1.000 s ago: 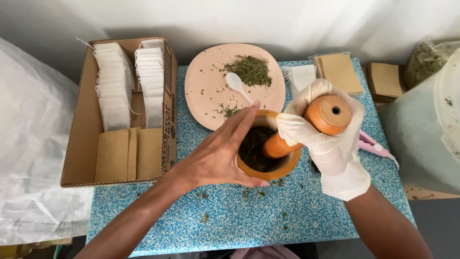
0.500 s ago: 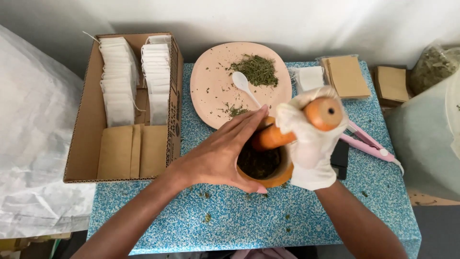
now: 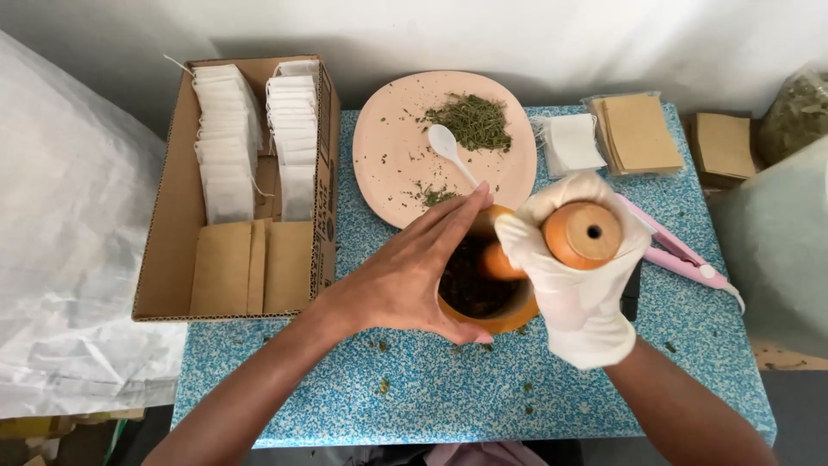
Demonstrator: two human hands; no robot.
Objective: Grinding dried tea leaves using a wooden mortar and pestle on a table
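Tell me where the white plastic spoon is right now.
In the head view the white spoon lies on the pink plate, beside the dried herbs, just behind the wooden mortar.

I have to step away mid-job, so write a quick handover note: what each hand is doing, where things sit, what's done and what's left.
Left hand, bare, is open, cupped against the side of the mortar to steady it.
Right hand, gloved, grips the pestle, its lower end down in the mortar.
The mortar holds dark herbs, on the blue table.
Behind it: pink plate with a pile of dried herbs and a white spoon.
The box at left holds filled rows of white bags.
Done: some herbs are in the mortar.
Left: the pile on the plate looks unground.
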